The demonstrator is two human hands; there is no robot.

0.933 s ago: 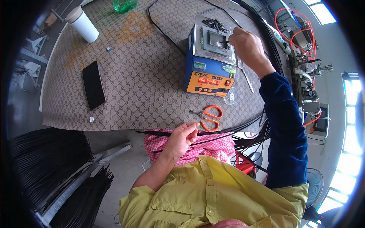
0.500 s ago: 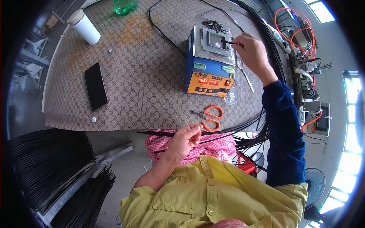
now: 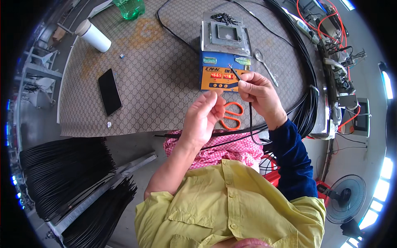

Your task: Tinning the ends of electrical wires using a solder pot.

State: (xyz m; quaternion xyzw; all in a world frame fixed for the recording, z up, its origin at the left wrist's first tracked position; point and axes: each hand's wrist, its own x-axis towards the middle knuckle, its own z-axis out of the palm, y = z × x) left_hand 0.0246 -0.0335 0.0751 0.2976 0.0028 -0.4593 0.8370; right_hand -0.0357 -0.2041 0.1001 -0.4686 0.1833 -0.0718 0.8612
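Note:
My right hand (image 3: 260,94) pinches a black cable (image 3: 235,73) near its end. Thin bare wire tips stick out of the cable's end, and its length hangs down below the hand. My left hand (image 3: 204,113) is closed, thumb against fingers; what it holds, if anything, cannot be made out. Past both hands stands a blue and orange solder pot (image 3: 209,71) with a lit red display and a square metal well (image 3: 228,34) on top. Orange-handled snips (image 3: 231,123) lie just right of my left hand, partly hidden behind it.
A spoon (image 3: 266,68) lies right of the pot. Dark scraps (image 3: 224,18) sit behind the well. On the left are a phone (image 3: 110,91), a white tumbler (image 3: 94,36) and a green bottle (image 3: 130,8). Bundled black cables (image 3: 305,107) line the table's right side; more hang lower left (image 3: 62,177).
My right hand has come back from the well toward me, bringing the cable end in front of the pot. My left hand has risen slightly, nearer the right hand.

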